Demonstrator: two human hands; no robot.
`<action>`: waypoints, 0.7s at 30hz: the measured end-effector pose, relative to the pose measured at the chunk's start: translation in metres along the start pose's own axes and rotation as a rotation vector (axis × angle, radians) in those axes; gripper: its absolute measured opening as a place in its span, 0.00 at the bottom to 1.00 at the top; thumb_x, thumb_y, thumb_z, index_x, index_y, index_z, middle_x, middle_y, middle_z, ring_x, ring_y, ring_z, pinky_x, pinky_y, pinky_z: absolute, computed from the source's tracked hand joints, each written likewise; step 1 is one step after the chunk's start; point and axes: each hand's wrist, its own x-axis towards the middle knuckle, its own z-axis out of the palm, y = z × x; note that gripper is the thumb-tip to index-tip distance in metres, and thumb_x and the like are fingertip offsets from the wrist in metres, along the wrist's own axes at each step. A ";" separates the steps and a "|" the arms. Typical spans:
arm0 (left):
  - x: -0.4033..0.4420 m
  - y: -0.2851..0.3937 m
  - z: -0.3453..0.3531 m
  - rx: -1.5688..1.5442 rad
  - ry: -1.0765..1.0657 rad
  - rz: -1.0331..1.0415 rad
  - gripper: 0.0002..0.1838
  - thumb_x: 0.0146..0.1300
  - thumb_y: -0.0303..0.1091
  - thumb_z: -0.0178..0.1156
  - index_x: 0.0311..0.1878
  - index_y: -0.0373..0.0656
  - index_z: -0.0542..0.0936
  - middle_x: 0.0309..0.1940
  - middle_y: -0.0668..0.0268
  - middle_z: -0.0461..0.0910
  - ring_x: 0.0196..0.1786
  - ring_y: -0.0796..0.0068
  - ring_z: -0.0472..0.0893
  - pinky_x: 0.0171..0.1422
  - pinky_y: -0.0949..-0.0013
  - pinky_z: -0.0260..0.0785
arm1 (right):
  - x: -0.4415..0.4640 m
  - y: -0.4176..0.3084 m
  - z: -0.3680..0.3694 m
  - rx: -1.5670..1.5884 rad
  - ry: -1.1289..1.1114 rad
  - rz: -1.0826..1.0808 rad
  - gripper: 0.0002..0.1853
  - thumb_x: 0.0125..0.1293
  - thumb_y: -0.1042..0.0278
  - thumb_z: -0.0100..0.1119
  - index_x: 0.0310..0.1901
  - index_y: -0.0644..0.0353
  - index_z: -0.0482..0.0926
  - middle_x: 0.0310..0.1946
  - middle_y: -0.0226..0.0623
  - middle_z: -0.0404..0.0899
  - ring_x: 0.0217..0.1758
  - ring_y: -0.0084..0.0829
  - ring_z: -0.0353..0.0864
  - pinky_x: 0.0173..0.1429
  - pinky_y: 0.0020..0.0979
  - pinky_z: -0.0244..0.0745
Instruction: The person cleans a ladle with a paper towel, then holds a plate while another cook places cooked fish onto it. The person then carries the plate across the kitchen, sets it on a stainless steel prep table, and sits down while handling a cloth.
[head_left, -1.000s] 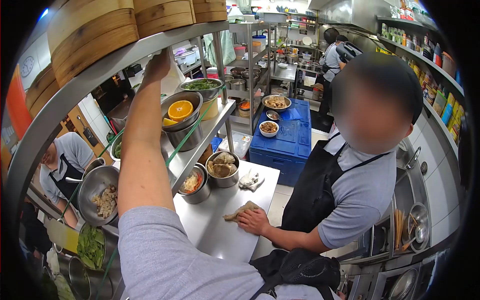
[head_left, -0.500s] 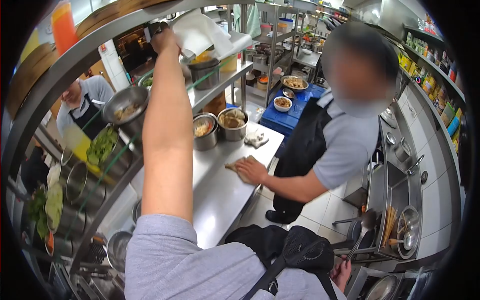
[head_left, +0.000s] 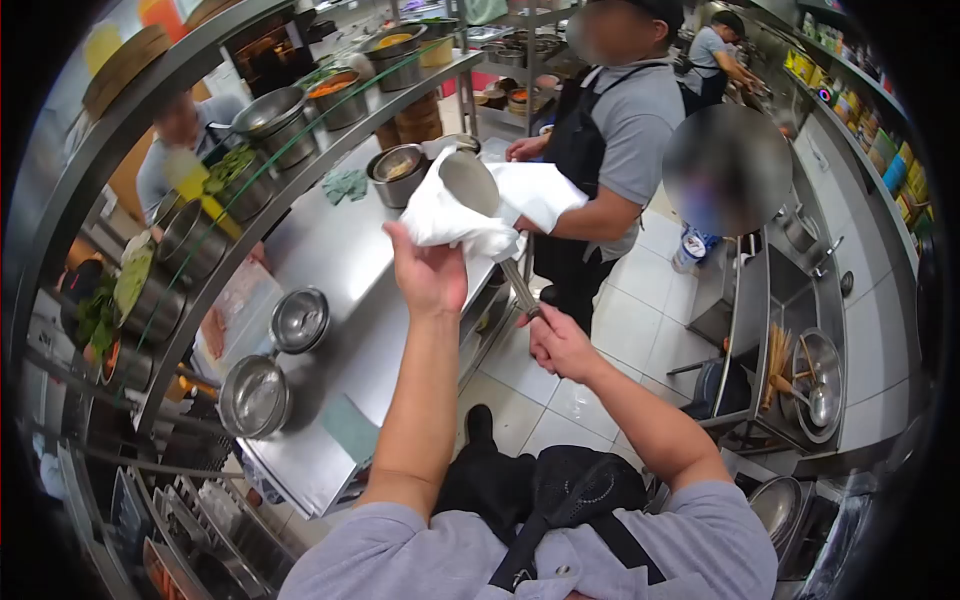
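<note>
My right hand is closed round the handle of a metal ladle, which points up and away from me. A white paper towel wraps the outside of the ladle's bowl, and a loose part of it spreads to the right. Under the bowl, my left hand holds the paper towel against the ladle from below. Its thumb shows at the left, while the other fingers are hidden behind the paper. Both hands are raised in front of me, near the right edge of the steel table.
Two metal bowls and a folded green cloth lie on the table. Metal pots stand at its far end. A shelf with food containers runs along the left. A co-worker stands just beyond the ladle.
My left hand has come down from the high shelf with the paper towel. My right hand has lifted the ladle from low at the right, and the two have met. The co-worker has straightened up.
</note>
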 end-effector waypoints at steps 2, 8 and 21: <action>-0.017 0.020 -0.038 -0.271 -0.168 -0.050 0.23 0.75 0.53 0.54 0.58 0.42 0.74 0.58 0.60 0.78 0.61 0.64 0.76 0.72 0.53 0.63 | -0.006 0.015 0.028 0.030 -0.053 0.032 0.15 0.79 0.52 0.46 0.49 0.57 0.71 0.24 0.25 0.65 0.23 0.17 0.64 0.25 0.22 0.62; -0.062 0.061 -0.072 0.074 0.071 0.139 0.17 0.71 0.33 0.61 0.60 0.43 0.71 0.54 0.63 0.78 0.57 0.68 0.77 0.64 0.57 0.70 | -0.012 0.044 0.114 -0.225 -0.090 -0.005 0.17 0.78 0.51 0.48 0.47 0.60 0.69 0.25 0.36 0.71 0.28 0.31 0.72 0.32 0.33 0.69; -0.145 0.253 -0.222 1.023 0.327 0.441 0.13 0.67 0.29 0.66 0.52 0.33 0.80 0.46 0.62 0.84 0.48 0.72 0.81 0.55 0.69 0.70 | -0.055 0.020 0.315 -0.865 -0.185 0.002 0.21 0.78 0.49 0.46 0.47 0.64 0.69 0.33 0.59 0.78 0.42 0.63 0.78 0.46 0.54 0.69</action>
